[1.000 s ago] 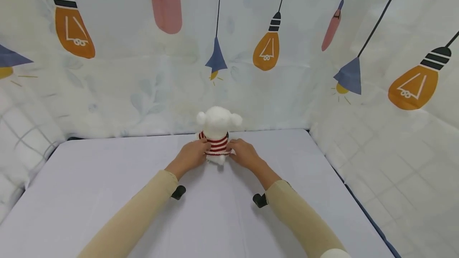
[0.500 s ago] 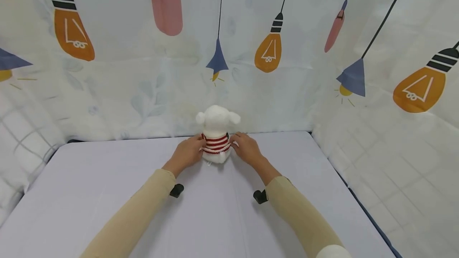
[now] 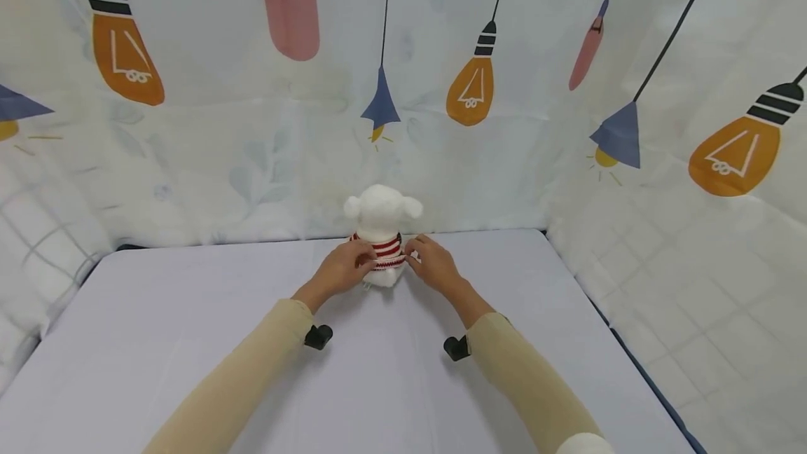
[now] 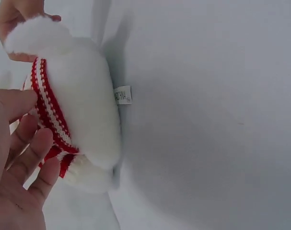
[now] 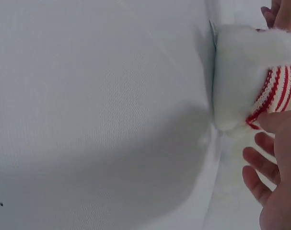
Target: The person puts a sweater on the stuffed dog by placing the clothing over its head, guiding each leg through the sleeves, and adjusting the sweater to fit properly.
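Observation:
A white plush toy [image 3: 381,212] with round ears sits upright near the table's far edge, its back to the head camera. It wears a red-and-white striped knitted sweater [image 3: 389,251]. At the toy's left side, my left hand [image 3: 342,266] pinches the sweater's lower part between thumb and fingers. My right hand [image 3: 435,263] pinches the hem on the right side, thumb [image 5: 270,120] on the red edge and the other fingers loosely curled. In the left wrist view a small white tag [image 4: 122,95] sticks out at the toy's base. The toy's front is hidden.
A white-covered table [image 3: 378,384] spreads beneath both forearms. Behind it hangs a pale curtain [image 3: 208,160] printed with lamps and bulbs, close to the toy. Another curtain wall [image 3: 693,286] runs along the right side. Black wrist mounts [image 3: 318,337] protrude from the sleeves.
The sweater hem, earlier stretched outward by both hands, now lies closer to the body. My left hand shifted left, then back right over the toy's back; my right hand rose slightly.

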A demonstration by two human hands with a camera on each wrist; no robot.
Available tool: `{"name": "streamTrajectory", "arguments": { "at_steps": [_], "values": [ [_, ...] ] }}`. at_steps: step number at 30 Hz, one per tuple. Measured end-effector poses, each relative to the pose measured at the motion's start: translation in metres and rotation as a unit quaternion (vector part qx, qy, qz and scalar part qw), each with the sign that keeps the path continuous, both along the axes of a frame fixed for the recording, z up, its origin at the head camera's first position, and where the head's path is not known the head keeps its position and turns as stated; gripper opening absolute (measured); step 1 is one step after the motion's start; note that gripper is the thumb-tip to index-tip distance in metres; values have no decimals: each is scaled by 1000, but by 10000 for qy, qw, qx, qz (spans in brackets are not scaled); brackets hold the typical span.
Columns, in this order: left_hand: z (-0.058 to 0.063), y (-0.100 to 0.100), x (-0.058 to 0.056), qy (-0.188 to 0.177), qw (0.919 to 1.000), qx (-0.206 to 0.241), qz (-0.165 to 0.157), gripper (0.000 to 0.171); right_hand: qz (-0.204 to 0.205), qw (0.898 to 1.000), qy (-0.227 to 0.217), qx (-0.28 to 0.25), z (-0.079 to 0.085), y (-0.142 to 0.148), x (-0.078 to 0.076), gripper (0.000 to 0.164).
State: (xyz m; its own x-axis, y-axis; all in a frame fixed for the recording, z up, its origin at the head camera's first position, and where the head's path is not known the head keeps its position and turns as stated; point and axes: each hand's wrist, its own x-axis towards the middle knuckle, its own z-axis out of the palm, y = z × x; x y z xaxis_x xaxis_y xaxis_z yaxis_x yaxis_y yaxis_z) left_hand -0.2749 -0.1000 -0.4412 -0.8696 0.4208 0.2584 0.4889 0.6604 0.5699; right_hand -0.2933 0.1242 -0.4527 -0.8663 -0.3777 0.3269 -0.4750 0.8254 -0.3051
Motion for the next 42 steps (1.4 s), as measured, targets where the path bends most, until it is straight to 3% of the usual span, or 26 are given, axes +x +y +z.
{"name": "streamTrajectory", "arguments": {
  "at_steps": [3,6,10,14,16,22,25,30,34,38,42],
  "values": [
    [-4,0,0,50,9990,46,433,13,-330,9979,-496,-273,0,-6,1,9],
    [-8,-2,-1,-19,9973,66,733,13,-578,9880,-1201,-778,3,-14,2,24],
    [-10,-3,-2,-167,9967,210,760,9,-718,9741,-1825,-1129,7,-27,4,47],
    [-10,-3,2,-501,9956,443,663,10,-694,9707,-1938,-1243,8,-41,9,57],
    [-11,-3,5,-561,9960,503,489,13,-659,9717,-1888,-1255,8,-46,9,59],
    [-12,1,18,-709,9942,366,-716,30,-685,9696,-1780,-1536,13,-54,7,62],
    [-13,-1,24,-757,9934,219,-828,31,-743,9737,-1658,-1372,16,-57,3,62],
    [-17,-10,29,-159,9991,-399,-25,20,-689,9756,-1772,-1096,16,-62,-3,68],
    [-22,-14,31,625,9922,-882,614,14,-456,9753,-1893,-1043,13,-66,-13,69],
    [-23,-17,33,1032,9865,-832,961,10,-172,9763,-1917,-991,10,-64,-23,67],
    [-20,-19,36,1167,9833,-758,1174,8,24,9737,-2027,-1038,9,-60,-33,63]
  ]
}}
